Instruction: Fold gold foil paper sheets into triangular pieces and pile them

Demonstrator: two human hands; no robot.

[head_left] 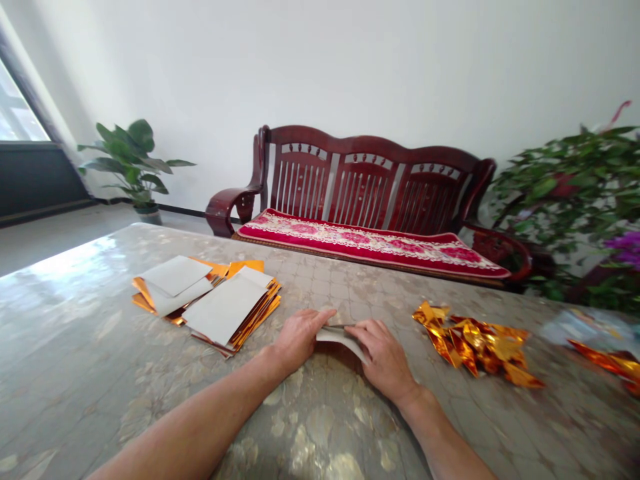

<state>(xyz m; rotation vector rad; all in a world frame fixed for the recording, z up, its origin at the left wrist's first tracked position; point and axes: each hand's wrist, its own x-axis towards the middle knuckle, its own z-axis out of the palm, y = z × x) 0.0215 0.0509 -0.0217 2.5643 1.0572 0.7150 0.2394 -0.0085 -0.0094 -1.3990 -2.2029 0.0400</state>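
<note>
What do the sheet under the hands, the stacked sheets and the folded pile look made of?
Sheet: thin paper, matte grey-white side up, flattened beneath left hand and right hand. Stacked sheets: probably foil-backed paper, matte white faces, shiny orange-gold edges. Folded pile: seemingly the same foil paper, gold side out, mirror glints.

Two hands, left hand (300, 337) and right hand (385, 360), share one folded sheet (343, 335). At ten o'clock lie two stacks of gold-backed sheets (227, 310). At three o'clock sits one heap (475, 343) of perhaps ten folded gold pieces. One bench (365, 187) stands at twelve, with two potted plants (130, 160).
</note>
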